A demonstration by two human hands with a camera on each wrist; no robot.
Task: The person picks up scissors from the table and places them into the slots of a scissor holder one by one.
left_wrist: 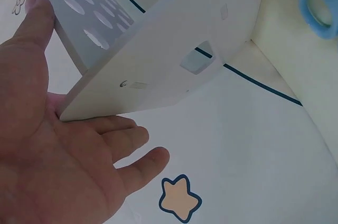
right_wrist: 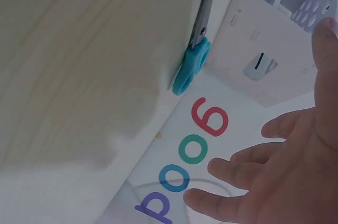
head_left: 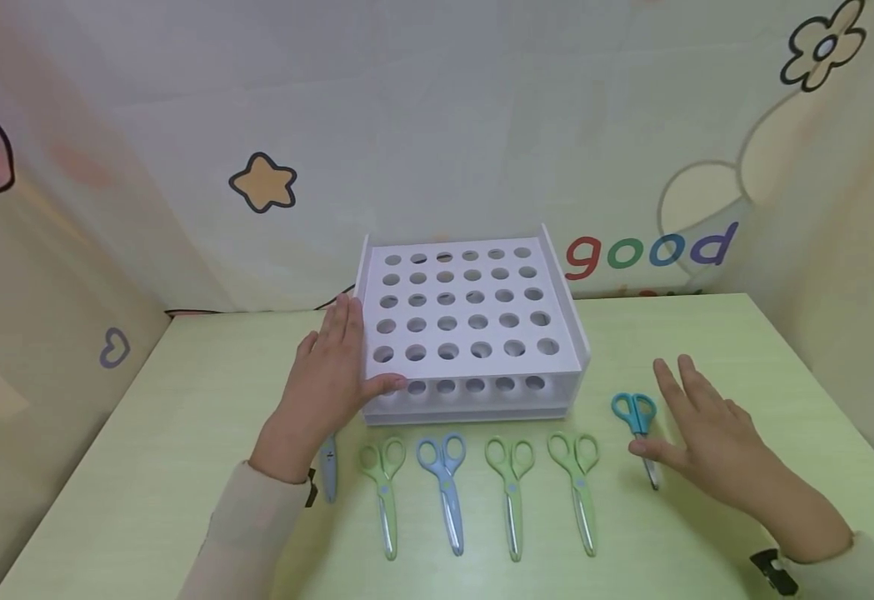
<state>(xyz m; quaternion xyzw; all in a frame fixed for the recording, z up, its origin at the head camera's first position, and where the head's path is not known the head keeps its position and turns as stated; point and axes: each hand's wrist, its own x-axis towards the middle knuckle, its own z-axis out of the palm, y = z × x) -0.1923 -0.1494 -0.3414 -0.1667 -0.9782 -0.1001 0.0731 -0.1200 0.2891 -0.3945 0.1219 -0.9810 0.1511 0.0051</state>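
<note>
A white rack (head_left: 466,367) with rows of round holes in its top stands mid-table. My left hand (head_left: 324,367) lies along its left side, fingers extended, thumb at the front edge. In the left wrist view, the rack's side panel (left_wrist: 158,78) comes between thumb and fingers. My right hand (head_left: 721,450) hovers with spread fingers, holding nothing. Just left of it lie teal scissors (head_left: 641,428) with bare metal blades. A light blue pair (head_left: 329,471) is partly hidden by my left wrist.
In front of the rack lie green scissors (head_left: 384,487), light blue scissors (head_left: 446,487), and two more green pairs, the nearer-centre scissors (head_left: 511,487) and the right-hand scissors (head_left: 578,483). Behind the table hangs a printed cloth (head_left: 444,125); cloth also flanks both sides.
</note>
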